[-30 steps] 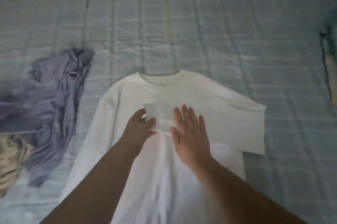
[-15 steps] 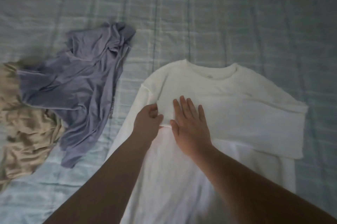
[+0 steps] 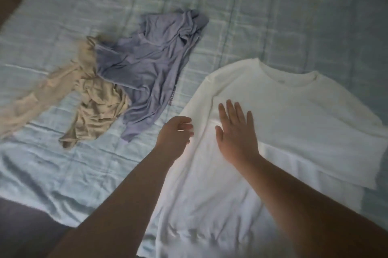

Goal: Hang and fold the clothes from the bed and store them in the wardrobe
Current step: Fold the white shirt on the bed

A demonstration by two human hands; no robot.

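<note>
White shirt [image 3: 283, 123]: we have it spread face-down-or-up (we cannot tell which) on the bed [image 3: 273, 16], toward the near right side, collar pointing to the far edge, so it lies flat for folding.
Folded sleeve [image 3: 327, 152]: the right sleeve is laid across the body, its cuff end reaching the shirt's right edge; we judge this the first fold.
Right hand [image 3: 235, 131]: fingers straight and spread, palm flat on the chest of the shirt, pinning the cloth so it does not slide.
Left hand [image 3: 176, 134]: at the shirt's left edge, fingers loosely curled; whether it pinches cloth we cannot tell.
Purple garment [image 3: 151, 64]: crumpled toward the middle of the bed, apart from the shirt, waiting its turn.
Beige garment [image 3: 90, 98]: crumpled beside the purple one, toward the left edge.
Changed: half a second ago our left hand pinched a sleeve end beside the right hand; now it has moved out to the shirt's left edge.
</note>
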